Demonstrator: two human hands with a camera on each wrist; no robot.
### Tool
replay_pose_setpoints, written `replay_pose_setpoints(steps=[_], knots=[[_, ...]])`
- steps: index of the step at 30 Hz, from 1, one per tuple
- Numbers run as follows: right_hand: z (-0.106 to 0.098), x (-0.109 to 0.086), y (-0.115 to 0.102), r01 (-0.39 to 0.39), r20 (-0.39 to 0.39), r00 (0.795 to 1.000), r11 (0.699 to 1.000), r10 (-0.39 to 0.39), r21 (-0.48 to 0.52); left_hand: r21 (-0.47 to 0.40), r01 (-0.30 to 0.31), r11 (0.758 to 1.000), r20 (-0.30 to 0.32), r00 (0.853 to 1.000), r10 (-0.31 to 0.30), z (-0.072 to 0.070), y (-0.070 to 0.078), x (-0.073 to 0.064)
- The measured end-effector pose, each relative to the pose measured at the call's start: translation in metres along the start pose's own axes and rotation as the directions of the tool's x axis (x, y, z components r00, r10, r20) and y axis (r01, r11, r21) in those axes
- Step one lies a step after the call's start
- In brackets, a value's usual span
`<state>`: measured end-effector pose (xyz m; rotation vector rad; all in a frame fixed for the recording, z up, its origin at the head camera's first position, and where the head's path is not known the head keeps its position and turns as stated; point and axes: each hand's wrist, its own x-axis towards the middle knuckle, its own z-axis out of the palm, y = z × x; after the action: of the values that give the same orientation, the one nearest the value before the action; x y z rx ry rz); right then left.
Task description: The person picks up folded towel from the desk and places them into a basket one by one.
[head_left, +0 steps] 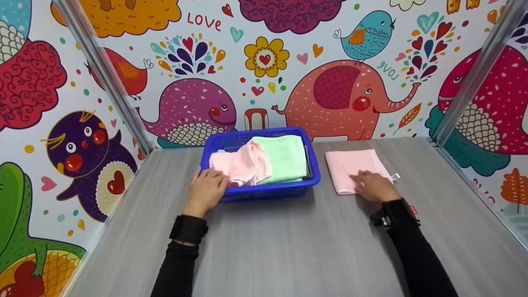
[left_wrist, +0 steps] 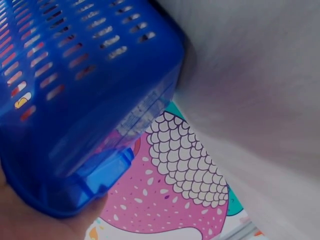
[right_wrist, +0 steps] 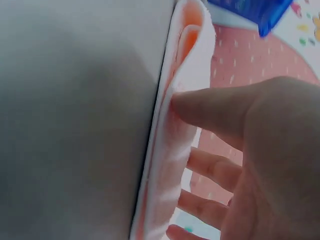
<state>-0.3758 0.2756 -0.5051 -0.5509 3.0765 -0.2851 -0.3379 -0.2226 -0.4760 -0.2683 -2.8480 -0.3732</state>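
Observation:
A blue plastic basket [head_left: 268,193] with slotted walls stands toward the back of the table. My left hand [head_left: 207,187] grips its rim at the left front corner; the left wrist view shows that hand [left_wrist: 50,222] against the basket's rim [left_wrist: 65,212]. Inside the basket lie a crumpled pink towel [head_left: 237,163] and a folded green towel [head_left: 287,159]. To the right, a folded pink towel [head_left: 342,169] lies flat on the table. On top of it rests my right hand [head_left: 373,185], thumb and fingertips touching the cloth [right_wrist: 172,135] without pinching it.
The grey table [head_left: 280,247] is bounded by patterned panels at the back and sides, with metal posts [head_left: 474,78] at the rear corners. A small white tag [head_left: 395,177] sticks out from the folded pink towel's right edge. Something dark grey [head_left: 307,163] shows at the basket's right side.

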Motion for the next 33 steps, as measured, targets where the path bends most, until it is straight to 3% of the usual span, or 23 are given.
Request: replay_pose_setpoints(steps=[6,14,21,33], knots=[[0.007,0.006,-0.021,0.038,-0.027,0.999,0.999,-0.038,-0.011,0.004,-0.004,1.000,0.005,1.000,0.004,0.001,-0.001,0.001],[0.008,0.009,-0.027,0.075,-0.049,0.996,0.997,-0.074,0.018,0.006,-0.008,1.000,0.007,1.000,0.008,0.002,-0.001,0.001],[0.004,0.008,-0.031,0.051,-0.026,0.998,0.992,-0.048,0.115,0.015,-0.002,1.000,0.013,1.000,0.002,0.002,-0.004,-0.001],[-0.005,-0.018,-0.041,0.103,0.036,0.994,0.989,-0.107,0.106,0.017,0.029,0.999,0.059,0.998,-0.030,0.000,0.000,0.001]])
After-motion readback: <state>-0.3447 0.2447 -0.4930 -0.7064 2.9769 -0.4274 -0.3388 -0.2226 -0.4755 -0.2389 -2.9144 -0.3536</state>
